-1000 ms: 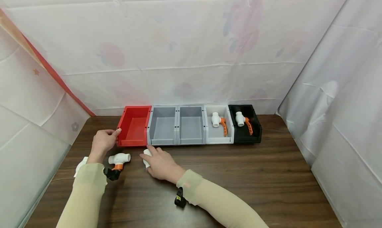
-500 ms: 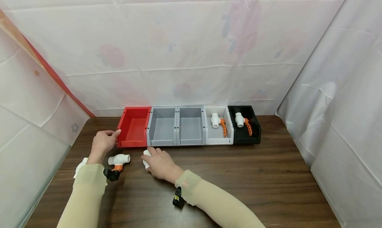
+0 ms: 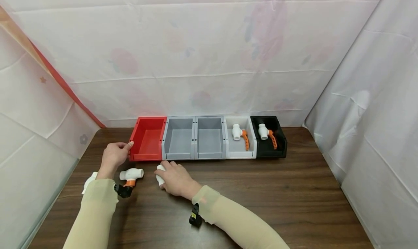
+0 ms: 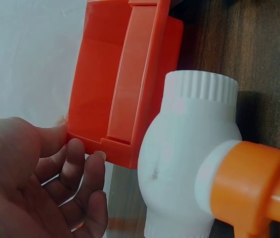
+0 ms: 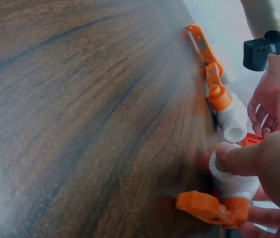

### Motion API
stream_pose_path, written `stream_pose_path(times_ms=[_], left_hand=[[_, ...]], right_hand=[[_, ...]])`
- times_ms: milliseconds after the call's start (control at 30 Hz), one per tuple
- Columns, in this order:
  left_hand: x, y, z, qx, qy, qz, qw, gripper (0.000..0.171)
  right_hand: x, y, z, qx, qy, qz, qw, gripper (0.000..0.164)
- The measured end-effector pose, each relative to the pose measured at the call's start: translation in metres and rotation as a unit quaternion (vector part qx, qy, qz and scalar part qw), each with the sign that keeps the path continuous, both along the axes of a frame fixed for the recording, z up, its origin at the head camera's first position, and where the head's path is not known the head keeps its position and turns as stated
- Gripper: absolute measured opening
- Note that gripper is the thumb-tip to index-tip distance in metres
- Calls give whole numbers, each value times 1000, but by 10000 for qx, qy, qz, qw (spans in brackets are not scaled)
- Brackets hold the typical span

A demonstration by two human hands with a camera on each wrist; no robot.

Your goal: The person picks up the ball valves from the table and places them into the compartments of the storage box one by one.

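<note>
My left hand (image 3: pixel 112 156) pinches the front left edge of the red bin (image 3: pixel 145 157) between thumb and fingers; the left wrist view shows this too. On the table right of the left wrist lies a white ball valve (image 4: pixel 189 144) with an orange handle. My right hand (image 3: pixel 176 178) grips a second ball valve (image 5: pixel 237 187), just in front of the bins. Its thumb presses on the ribbed end, and the orange handle sticks out below. From above, the hand covers most of this valve. Another valve (image 3: pixel 89 182) is partly hidden behind the left forearm.
Right of the red bin, in one row, stand two grey bins (image 3: pixel 178 156), a white bin (image 3: pixel 241 154) and a black bin (image 3: pixel 271 153). The white and black bins each hold a ball valve. A pale curtain hangs behind the wooden table (image 3: pixel 261 198).
</note>
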State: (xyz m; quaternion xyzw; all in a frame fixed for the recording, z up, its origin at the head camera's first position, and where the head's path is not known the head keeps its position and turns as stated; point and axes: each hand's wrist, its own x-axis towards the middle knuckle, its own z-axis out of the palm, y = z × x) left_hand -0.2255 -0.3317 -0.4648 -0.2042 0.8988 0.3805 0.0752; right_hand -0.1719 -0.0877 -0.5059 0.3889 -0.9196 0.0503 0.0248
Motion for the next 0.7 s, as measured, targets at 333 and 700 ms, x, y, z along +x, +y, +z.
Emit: stream_pose_path(times_ms=[333,700], left_hand=[[-1,0,0,-36,47,-30,10000,58],[0,0,-2,-92,81,-29,9999,59]], right_hand=[[1,7,7,-291,-94,-47,9995,48],[-2,16,21,-577,-47,11,9983,47]])
